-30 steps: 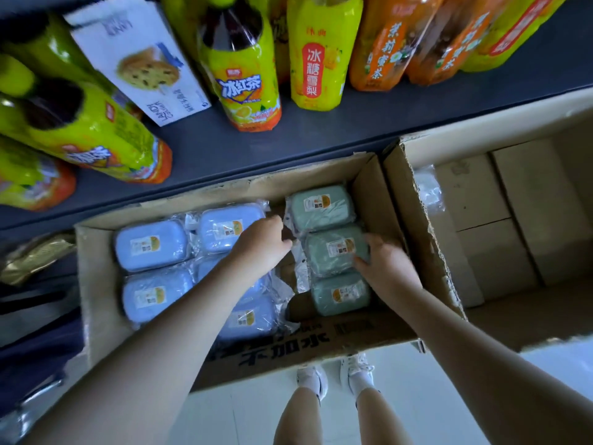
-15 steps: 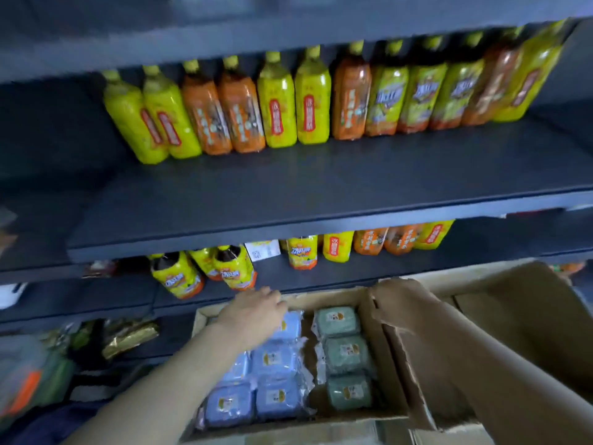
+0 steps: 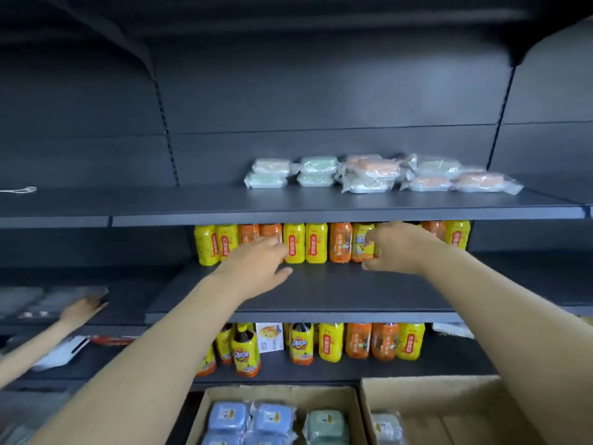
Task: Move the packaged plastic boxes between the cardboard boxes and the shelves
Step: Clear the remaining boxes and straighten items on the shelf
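- Far left: another person's hand [image 3: 80, 309] rests on goods on a low shelf, well apart from our work. It should not interfere.
- Left hand [image 3: 256, 264]: released, fingers loosely extended, nothing in it. It hangs over the middle shelf [image 3: 305, 293], just in front of the bottles [image 3: 316, 242].
- Left cardboard box [image 3: 200, 412], near: it holds blue and green packaged boxes [image 3: 272, 419], lying flat side by side.
- Upper shelf [image 3: 288, 203]: more packaged boxes [image 3: 378, 173] sit in low, uneven stacks toward its right half.
- Right hand [image 3: 398, 248]: fingers curled and no package visible. We cannot tell whether it pinches anything.
- Right cardboard box [image 3: 426, 390]: one package [image 3: 385, 427] shows at its left wall.
- Judgement: we read this as a reach for the upper stacks.
- Recommendations: rise clear of the shelf edge, lift the topmost package first, and grip the firm body rather than the loose film. Keep wrists off the bottles, which would topple readily.
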